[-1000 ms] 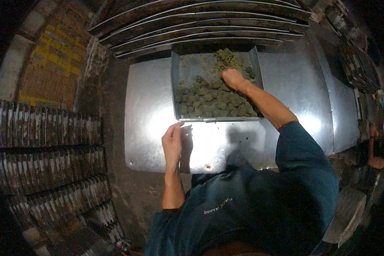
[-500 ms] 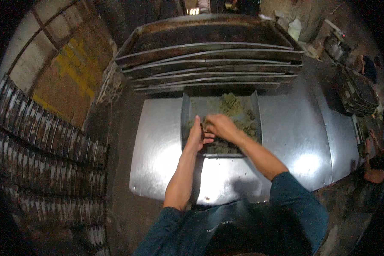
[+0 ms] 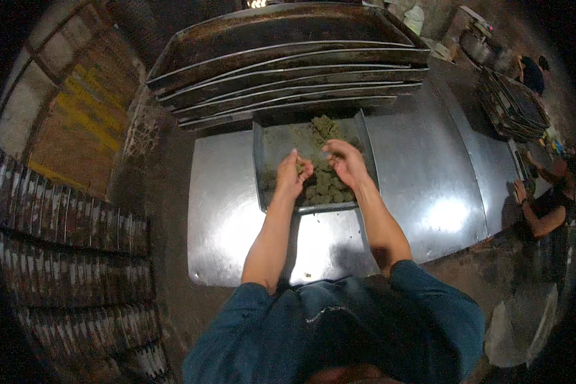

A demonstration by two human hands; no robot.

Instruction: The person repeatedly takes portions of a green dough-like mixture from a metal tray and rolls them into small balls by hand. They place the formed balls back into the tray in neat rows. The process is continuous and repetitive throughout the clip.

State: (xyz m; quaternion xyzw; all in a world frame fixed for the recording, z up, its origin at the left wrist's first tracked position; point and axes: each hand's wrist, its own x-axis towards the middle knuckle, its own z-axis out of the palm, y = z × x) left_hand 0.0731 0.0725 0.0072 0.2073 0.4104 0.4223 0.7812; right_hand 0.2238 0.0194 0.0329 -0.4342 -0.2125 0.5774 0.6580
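Observation:
A shallow grey metal tray [image 3: 258, 168] lies before me, holding a crumbly green dough-like mass [image 3: 325, 129] toward its far side. Several small rounded green lumps [image 3: 326, 191] sit together at its near right. Over the tray's left half, my left hand [image 3: 293, 175] has its thumb raised and its other fingers curled in; whatever they may hold is hidden. My right hand [image 3: 348, 165] hovers just right of it, between the mass and the lumps, fingers bent and their tips smeared by motion. The two hands are apart.
Large dark rimmed trays [image 3: 288, 67] are stacked beyond the shiny metal tabletop [image 3: 422, 153]. Racks of stacked trays [image 3: 70, 256] stand at the left. Another person's arm [image 3: 544, 221] reaches in at the right, near more stacked trays [image 3: 509, 105].
My right hand has drawn back to the right, away from my left hand, uncovering more lumps. My view has shifted, so the tray and table appear higher and further left.

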